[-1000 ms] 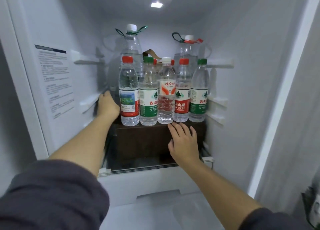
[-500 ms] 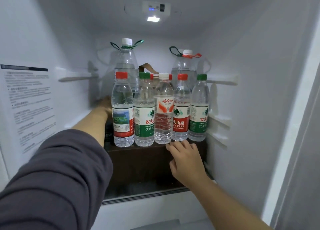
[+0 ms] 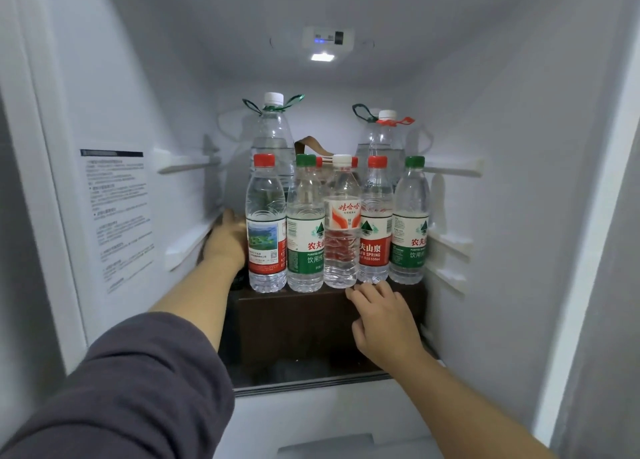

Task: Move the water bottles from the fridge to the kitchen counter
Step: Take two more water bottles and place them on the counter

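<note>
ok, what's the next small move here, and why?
Probably curl the left hand round the leftmost bottle and lift it out. That hand sits right beside it at label height, its fingers hidden behind it. The right hand lies flat on the box front and holds nothing. No bottle has left the fridge yet.

my left hand [image 3: 225, 244]: fingers hidden behind the leftmost red-cap bottle [image 3: 265, 223], can't tell the grip; back-row red caps [image 3: 354, 162] show, bottles under them blocked; brown strap [image 3: 309, 147] mostly covered; wall sticker [image 3: 117, 216] print too small to read; left sleeve [image 3: 121, 389] cut by frame edge
</note>
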A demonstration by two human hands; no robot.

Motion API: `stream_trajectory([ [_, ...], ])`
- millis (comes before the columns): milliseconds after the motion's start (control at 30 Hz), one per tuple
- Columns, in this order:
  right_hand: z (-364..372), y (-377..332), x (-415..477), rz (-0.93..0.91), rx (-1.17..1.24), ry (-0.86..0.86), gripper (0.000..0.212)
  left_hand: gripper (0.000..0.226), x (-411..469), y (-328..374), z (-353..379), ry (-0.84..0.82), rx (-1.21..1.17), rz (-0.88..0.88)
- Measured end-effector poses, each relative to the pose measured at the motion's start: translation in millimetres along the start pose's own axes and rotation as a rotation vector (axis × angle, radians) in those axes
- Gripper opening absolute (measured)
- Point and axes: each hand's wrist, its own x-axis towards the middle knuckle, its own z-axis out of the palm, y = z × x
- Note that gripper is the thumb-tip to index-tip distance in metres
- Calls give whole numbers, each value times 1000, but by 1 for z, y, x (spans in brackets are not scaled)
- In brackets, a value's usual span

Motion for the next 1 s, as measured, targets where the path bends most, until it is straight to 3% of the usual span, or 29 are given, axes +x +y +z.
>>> stream_trajectory([
  [100,-8,-2,-1,-3,18,-63,51,50,-11,-8,-1,65,236,26],
  [300,-22,-5,2,-10,9,-170,52,37,-57,-6,-21,26,611,107],
  [500,-25,-6,2,1,-28,-212,52,32,-77,7,-39,75,660,134],
  [700,-27,-8,0,8,-27,-230,51,49,-97,29,-63,66,689,145],
  [867,-27,-8,1,45,38,-249,55,26,-105,39,-88,116,686,301],
  [1000,-29,-8,2,86,78,-285,61,16,-113,48,-90,8,613,382],
])
